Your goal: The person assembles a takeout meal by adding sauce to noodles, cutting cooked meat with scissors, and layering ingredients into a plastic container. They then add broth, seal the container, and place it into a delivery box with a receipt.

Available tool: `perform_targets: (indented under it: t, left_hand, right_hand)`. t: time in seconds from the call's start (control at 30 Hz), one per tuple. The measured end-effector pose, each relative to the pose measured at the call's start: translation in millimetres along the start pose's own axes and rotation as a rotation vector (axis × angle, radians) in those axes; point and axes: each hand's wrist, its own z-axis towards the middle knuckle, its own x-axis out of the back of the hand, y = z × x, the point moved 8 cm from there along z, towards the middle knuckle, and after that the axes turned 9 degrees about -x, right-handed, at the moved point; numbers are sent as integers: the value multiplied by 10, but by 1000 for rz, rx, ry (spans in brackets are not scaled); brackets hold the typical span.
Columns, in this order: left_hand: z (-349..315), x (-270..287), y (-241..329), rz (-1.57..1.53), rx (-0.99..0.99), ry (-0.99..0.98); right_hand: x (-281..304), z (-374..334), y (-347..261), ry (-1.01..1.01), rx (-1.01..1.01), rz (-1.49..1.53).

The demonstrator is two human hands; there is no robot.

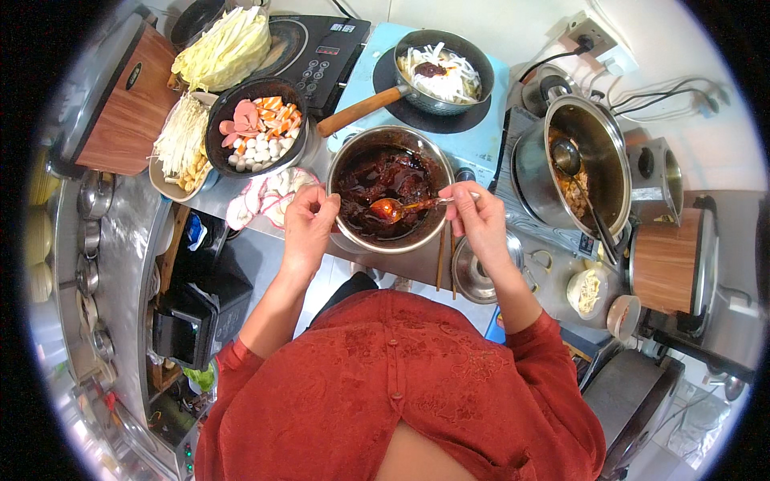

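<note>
Pot (389,135): centre, near side, dark sauce (377,172) inside
Right hand (475,215): pinching spoon (421,205)
Left hand (311,215): curled at left rim, grip unclear
Progress: sauce likely mid-stir, remainder unclear

White printed characters (345,26) near the far right corner of a black induction cooktop (318,34), a small reddish display (327,50) on its right half, pale control symbols (310,74) toward its near edge, a dark oval badge (132,76) on a wood-grained box (148,104), print too small to read
</note>
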Motion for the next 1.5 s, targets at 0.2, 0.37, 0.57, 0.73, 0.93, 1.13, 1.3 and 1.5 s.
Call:
perform_targets:
  t: [0.2, 0.37, 0.57, 0.73, 0.93, 1.13, 1.3, 1.5]
  left_hand:
    - [16, -9, -15, -40, 21, -18]
    - [56, -51, 9, -41, -3, -59]
    - [158, -127, 36, -139, 53, -33]
    - [240, -217, 95, -157, 119, -40]
    - [199, -228, 123, -185, 122, -50]
    - [185, -168, 115, -188, 112, -76]
    - [148, -156, 77, -207, 123, -54]
    - [148, -186, -11, -188, 105, -72]
  right_hand:
    - [49, -9, -20, -56, 37, -24]
    - [155, 34, 100, -9, -121, 138]
    - [360, 192, -1, 38, -193, 396]
    - [755, 446, -610, 105, 36, 562]
    - [1009, 887, -1005, 450, 461, 229]
    - [946, 1237, -781, 563, 541, -173]
    - [1237, 1308, -563, 537, 343, 410]
    - [1092, 908, -528, 390, 234, 727]
